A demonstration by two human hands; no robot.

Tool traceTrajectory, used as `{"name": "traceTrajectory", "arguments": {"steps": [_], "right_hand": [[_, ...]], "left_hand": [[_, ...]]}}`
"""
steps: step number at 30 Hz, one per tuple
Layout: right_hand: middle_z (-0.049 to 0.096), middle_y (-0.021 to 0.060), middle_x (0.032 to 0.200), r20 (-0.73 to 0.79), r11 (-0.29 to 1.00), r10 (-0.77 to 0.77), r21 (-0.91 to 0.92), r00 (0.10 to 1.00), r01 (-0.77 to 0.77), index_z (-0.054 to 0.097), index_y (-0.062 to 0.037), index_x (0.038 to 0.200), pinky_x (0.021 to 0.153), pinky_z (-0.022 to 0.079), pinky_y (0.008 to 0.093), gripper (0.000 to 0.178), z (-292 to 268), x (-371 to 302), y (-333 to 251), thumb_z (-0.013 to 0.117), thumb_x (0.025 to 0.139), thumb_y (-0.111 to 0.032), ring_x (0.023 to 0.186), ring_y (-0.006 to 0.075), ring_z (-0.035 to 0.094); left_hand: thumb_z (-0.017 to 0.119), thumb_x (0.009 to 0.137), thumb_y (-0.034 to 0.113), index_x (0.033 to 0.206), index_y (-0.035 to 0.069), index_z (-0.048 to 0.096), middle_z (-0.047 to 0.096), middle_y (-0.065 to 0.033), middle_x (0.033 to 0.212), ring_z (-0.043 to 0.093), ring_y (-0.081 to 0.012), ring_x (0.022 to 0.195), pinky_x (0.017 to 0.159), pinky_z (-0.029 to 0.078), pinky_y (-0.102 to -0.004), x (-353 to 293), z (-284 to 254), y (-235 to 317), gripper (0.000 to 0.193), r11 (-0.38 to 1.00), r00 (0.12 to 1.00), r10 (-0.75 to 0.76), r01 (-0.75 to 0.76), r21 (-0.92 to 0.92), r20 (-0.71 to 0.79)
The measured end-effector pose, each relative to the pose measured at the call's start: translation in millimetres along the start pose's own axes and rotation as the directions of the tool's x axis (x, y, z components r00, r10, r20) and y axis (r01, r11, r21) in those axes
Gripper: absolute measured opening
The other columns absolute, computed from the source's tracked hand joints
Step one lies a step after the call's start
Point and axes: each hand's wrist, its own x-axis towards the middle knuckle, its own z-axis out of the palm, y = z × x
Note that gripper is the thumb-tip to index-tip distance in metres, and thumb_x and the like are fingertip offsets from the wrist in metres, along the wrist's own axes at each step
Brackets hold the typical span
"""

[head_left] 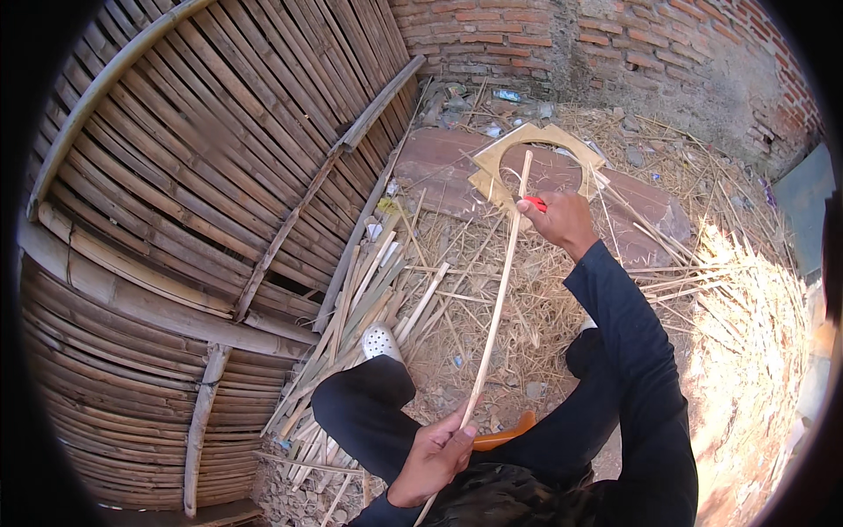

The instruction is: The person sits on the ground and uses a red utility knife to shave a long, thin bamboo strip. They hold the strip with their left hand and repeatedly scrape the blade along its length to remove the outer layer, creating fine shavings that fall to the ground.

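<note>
1. Head view: left hand (435,452), fingers closed around a pale wooden strip (497,303).
2. The strip slants upward between both hands.
3. Right hand (566,224) grips a red tool (533,204) at the strip; I'd judge it scraping, calling for a steady left hold.

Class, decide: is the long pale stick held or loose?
Held: the left hand grips the stick by its lower part; the right hand holds a red object at its upper part.
</note>
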Motion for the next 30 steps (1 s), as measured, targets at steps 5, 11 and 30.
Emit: {"name": "traceTrajectory", "arguments": {"steps": [5, 11, 30], "right_hand": [[0.060, 0.0213, 0.061, -0.129, 0.984, 0.139, -0.089, 0.982, -0.152, 0.068, -0.0024, 0.069, 0.059, 0.046, 0.0482, 0.082, 26.6, 3.7, 49.0, 0.034, 0.086, -0.075, 0.065, 0.0379, 0.063], [0.056, 0.0187, 0.056, -0.099, 0.868, 0.496, 0.096, 0.863, -0.488, 0.060, -0.0005, 0.061, 0.058, 0.042, 0.0479, 0.084, 16.2, -22.5, 151.2, 0.030, 0.089, -0.074, 0.061, 0.0372, 0.059], [0.055, 0.0128, 0.047, 0.126, 0.915, -0.380, 0.197, 0.916, 0.353, 0.063, -0.0086, 0.058, 0.041, 0.044, 0.0398, 0.068, 18.3, -92.0, -74.1, 0.056, 0.077, -0.074, 0.043, 0.0291, 0.059]], "left_hand": [[0.048, 0.102, 0.016, 0.146, 0.008, 0.037, 0.037, 0.0057, 0.064, 0.033, -0.0025, 0.051, 0.045, 0.029, -0.0187, -5.0, -20.2, -28.4, 0.046, 0.998, 0.998, -0.055, 0.055, 0.044, 0.007], [0.042, 0.103, 0.017, 0.143, 0.005, 0.041, 0.041, 0.0023, 0.063, 0.033, -0.0030, 0.046, 0.043, 0.030, -0.0175, -11.7, -33.1, -74.1, 0.041, 0.968, 0.976, -0.172, 0.192, -0.162, 0.131], [0.056, 0.097, 0.016, 0.140, 0.006, 0.046, 0.051, 0.0032, 0.069, 0.041, -0.0014, 0.052, 0.043, 0.032, -0.0162, 57.4, -22.7, -1.6, 0.045, 0.978, 0.958, 0.189, -0.164, 0.128, -0.218]]}}
